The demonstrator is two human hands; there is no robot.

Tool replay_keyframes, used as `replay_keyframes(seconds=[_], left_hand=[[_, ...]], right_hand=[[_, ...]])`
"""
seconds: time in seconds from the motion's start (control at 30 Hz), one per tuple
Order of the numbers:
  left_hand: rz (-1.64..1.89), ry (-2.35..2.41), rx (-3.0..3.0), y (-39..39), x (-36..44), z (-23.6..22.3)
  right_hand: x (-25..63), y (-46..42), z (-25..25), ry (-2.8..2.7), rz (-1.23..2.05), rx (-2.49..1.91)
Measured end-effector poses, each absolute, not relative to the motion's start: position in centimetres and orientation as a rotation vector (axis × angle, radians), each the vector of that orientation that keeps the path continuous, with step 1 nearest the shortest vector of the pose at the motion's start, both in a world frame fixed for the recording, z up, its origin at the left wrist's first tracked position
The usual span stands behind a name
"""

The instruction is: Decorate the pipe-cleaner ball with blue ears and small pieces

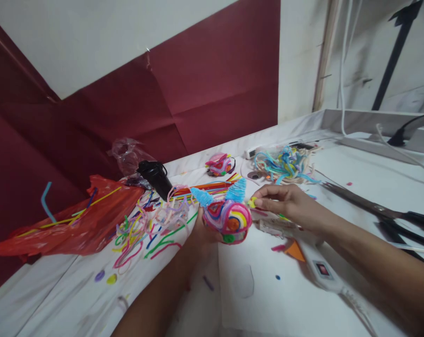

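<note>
My left hand [198, 236] is closed around the lower left side of a rounded craft head [228, 222]. Swirls of pink, red, white, yellow and blue fuzzy strips cover it, with a green coil low down. Two light blue fuzzy ears [237, 190] stand up from its top. Just right of the head, my right hand [287, 206] pinches a small yellow piece [252, 202] between thumb and fingertips, apart from the head. Below my right wrist lies a white glue gun [324, 271] with a red switch and an orange part.
Large black-handled scissors [376, 206] lie at the right. Loose pipe cleaners [149, 229], a red plastic bag [103, 220] and a black bottle [156, 177] are at the left. Behind sit a similar colourful craft piece [219, 164] and a tangled pile of strips [285, 164].
</note>
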State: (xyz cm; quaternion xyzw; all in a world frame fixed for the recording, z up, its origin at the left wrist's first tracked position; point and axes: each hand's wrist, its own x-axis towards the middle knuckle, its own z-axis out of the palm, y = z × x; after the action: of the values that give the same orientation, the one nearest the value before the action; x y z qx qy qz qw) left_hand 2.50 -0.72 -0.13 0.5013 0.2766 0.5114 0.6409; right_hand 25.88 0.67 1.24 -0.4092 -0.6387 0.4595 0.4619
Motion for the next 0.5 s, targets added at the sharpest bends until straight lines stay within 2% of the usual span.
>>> replay_keyframes(seconds=[0.5], left_hand=[[1.187,0.629,1.238,-0.87,2.31,-0.66]], right_hand=[[25.33,0.22,1.1,-1.625,1.024,-0.987]])
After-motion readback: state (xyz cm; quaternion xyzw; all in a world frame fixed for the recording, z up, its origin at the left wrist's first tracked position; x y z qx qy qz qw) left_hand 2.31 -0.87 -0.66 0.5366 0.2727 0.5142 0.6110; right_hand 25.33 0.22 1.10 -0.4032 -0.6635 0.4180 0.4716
